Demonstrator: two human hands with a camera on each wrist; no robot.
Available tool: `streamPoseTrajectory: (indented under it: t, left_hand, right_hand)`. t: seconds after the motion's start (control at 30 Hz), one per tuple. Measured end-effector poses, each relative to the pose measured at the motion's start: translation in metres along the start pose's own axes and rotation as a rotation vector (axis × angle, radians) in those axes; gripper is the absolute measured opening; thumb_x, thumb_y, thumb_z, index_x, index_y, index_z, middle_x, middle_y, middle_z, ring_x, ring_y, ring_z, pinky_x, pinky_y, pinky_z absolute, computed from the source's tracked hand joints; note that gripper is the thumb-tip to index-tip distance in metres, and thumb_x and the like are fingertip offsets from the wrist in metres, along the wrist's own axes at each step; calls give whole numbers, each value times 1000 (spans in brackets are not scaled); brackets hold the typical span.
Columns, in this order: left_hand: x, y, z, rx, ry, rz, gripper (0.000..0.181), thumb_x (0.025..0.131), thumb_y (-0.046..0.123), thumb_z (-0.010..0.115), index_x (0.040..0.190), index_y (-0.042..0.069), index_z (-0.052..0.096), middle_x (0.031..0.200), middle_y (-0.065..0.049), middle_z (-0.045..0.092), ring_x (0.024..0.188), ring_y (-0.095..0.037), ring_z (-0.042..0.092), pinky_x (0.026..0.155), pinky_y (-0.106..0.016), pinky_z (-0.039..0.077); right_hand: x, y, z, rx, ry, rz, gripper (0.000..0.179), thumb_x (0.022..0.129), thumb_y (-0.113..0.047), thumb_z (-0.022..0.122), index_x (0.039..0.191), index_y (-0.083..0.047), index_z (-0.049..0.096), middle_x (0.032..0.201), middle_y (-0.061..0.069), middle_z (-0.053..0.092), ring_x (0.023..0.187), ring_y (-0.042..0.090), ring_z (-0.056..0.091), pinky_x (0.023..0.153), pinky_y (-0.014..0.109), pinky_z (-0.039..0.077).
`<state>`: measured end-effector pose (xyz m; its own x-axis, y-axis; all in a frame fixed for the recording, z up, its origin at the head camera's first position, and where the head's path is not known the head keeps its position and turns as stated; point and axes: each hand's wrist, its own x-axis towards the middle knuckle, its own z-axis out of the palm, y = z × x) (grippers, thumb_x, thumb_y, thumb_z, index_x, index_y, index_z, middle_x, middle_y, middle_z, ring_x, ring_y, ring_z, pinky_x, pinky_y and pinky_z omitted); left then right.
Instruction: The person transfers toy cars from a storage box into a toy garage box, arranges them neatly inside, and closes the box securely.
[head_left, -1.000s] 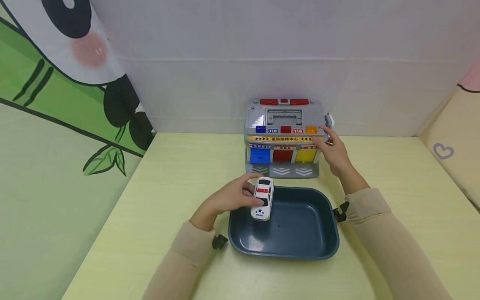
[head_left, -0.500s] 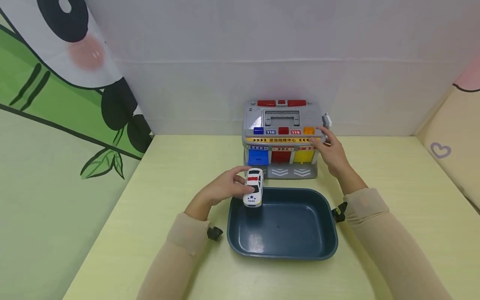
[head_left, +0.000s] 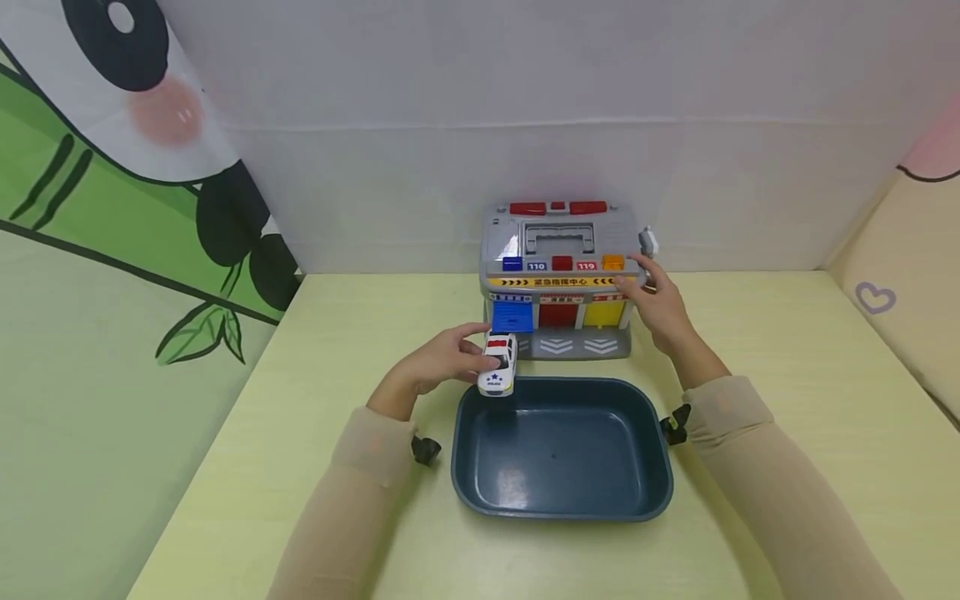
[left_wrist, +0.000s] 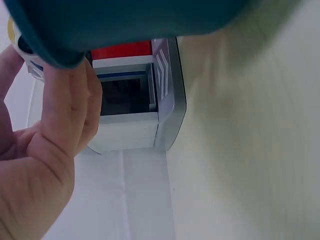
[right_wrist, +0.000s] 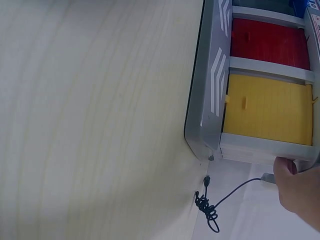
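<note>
A white toy police car with a red roof light is pinched between the thumb and fingers of my left hand. Its far end reaches the raised blue door of a grey toy garage, overlapping the left ramp in the head view. Behind that door, the left wrist view shows a dark open bay. The red door and yellow door are down. My right hand grips the garage's right end at the roof edge, thumb in front; its other fingers are partly hidden.
A dark blue-green tray sits in front of the garage, below the car. A white wall sheet rises behind the table. A coiled dark cord hangs at the garage's right side.
My left hand has carried the police car forward and slightly left, from over the tray to the garage's left bay. My right hand keeps its grip on the garage.
</note>
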<state>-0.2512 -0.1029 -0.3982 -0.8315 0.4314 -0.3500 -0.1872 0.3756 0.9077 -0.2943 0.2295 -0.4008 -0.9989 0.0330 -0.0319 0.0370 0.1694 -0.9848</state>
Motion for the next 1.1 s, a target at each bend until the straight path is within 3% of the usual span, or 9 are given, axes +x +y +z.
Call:
streamPoseTrajectory:
  t: [0.3, 0.6, 0.83, 1.1]
  left_hand:
    - [13, 0, -9, 0, -38, -26, 73, 91, 17, 70, 152, 6, 30, 121, -21, 58, 104, -32, 61, 84, -42, 53]
    - [27, -6, -14, -62, -77, -40, 69, 95, 13, 63, 152, 2, 26, 125, -24, 57, 106, -31, 60, 92, -44, 49]
    - [40, -15, -16, -54, -44, -32, 69, 97, 17, 62, 154, 5, 26, 129, -22, 55, 111, -31, 57, 94, -43, 47]
    - [50, -21, -13, -26, -32, 8, 72, 93, 13, 68, 153, 6, 29, 123, -23, 57, 105, -31, 60, 87, -41, 52]
  right_hand:
    - [-1, -1, 0, -11, -4, 7, 64, 99, -35, 58, 154, -20, 29, 141, 24, 37, 122, 35, 39, 108, 51, 29]
    - [-1, -1, -1, -23, 4, 17, 65, 98, -35, 59, 154, -21, 28, 144, 24, 36, 127, 37, 37, 108, 51, 28]
    - [0, -1, -1, -39, 6, 18, 66, 98, -36, 59, 154, -22, 28, 144, 24, 36, 130, 38, 36, 108, 52, 28]
    - [0, 0, -1, -30, 1, 1, 65, 99, -35, 59, 154, -21, 28, 142, 24, 37, 127, 37, 37, 108, 51, 29]
